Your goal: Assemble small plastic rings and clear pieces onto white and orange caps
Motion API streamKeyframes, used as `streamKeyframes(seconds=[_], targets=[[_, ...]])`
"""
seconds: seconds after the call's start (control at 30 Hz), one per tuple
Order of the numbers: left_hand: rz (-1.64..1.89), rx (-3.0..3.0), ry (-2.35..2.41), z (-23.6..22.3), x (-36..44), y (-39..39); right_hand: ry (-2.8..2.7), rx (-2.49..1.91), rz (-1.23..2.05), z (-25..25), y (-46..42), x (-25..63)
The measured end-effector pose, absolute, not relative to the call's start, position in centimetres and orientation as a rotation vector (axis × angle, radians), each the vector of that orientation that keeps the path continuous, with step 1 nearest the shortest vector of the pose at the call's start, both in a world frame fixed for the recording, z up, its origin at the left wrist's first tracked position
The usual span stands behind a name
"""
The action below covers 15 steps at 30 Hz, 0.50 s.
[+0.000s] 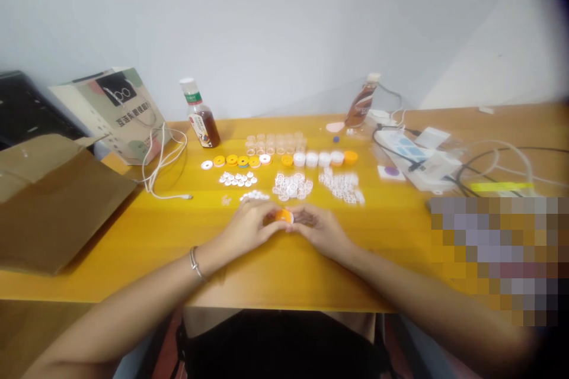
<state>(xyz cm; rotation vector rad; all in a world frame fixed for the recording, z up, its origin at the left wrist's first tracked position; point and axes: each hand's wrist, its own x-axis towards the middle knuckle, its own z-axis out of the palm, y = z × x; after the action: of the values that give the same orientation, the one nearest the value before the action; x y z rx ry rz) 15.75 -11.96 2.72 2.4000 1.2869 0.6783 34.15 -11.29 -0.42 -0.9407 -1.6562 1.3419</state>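
Between my two hands, above the near part of the table, is an orange cap-like round piece [283, 216] with a white rim on its right side. The fingers and thumb of my left hand [258, 220] close on it from the left. From the right, my right hand [317, 226] grips its edge with thumb and fingers. Just beyond my left hand lie small white pieces [254, 195]. Past the hands are a heap of white perforated discs [292, 186] and a spread of white openwork pieces [342, 186]. Fine detail is blurred.
Behind stand rows of orange and white caps [324, 159] and clear small cups [275, 143]. Two bottles, one dark [204, 121] and one brown [361, 103], stand at the back. A cardboard piece [62, 201], white cable [155, 174] and paper bag [120, 112] lie left; a power strip [411, 157] is right.
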Motion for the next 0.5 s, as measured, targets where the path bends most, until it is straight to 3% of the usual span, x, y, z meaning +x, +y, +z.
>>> streamKeyframes(seconds=[0.5], targets=[[0.735, 2.497, 1.170, 3.6, 14.9, -12.1, -1.535, -0.875, 1.664, 0.8, -10.6, 34.5]])
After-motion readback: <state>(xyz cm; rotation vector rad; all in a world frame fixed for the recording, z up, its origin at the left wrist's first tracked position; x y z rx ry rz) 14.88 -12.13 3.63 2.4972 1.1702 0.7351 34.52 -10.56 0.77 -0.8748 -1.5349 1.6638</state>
